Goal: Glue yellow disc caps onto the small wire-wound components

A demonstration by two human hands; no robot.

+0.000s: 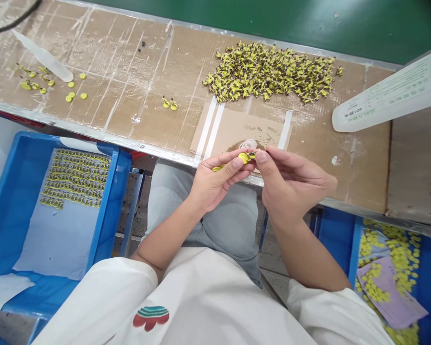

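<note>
Above the front edge of the bench, my left hand (215,182) pinches a small round yellow disc (243,157) between thumb and fingers. Another bit of yellow shows beneath its fingers. My right hand (290,184) is closed, thumb against fingertips, on a tiny dark-and-yellow figure (252,155) that meets the disc; the fingers cover most of it. Below the hands lies a cardboard pad (233,127) with white tape strips and a wet-looking brown stain. Behind the pad spreads a big heap of small yellow-and-brown figures (269,72).
Two figures on discs (170,103) stand left of the pad. Further left lie loose yellow discs (71,85) and a white nozzle bottle (45,55). A large white bottle (388,93) leans in at right. Blue bins hold rows of pieces (75,177) at left and yellow discs (404,254) at right.
</note>
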